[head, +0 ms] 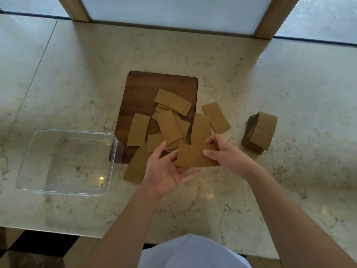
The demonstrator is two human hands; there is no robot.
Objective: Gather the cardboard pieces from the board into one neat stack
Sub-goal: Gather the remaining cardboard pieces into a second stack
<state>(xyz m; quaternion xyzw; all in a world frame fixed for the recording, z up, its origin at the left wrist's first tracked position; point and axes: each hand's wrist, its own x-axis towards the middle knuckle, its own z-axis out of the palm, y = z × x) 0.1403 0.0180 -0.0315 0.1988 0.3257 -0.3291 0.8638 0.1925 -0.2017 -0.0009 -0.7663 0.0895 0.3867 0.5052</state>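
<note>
A dark wooden board (146, 84) lies on the marble counter, with several brown cardboard pieces (169, 126) scattered over its near half and spilling off its right and front edges. My right hand (226, 153) pinches one cardboard piece (191, 156) by its right end, just in front of the board. My left hand (166, 171) is palm-up under that piece's left end, fingers spread and touching it. A tall stack of cardboard pieces (260, 131) stands on the counter to the right of the board.
A clear plastic container (67, 161) sits to the left of the board, its corner overlapping the board's front left. Wooden window posts (74, 8) rise at the counter's back. The counter's near edge (58, 232) runs at the lower left.
</note>
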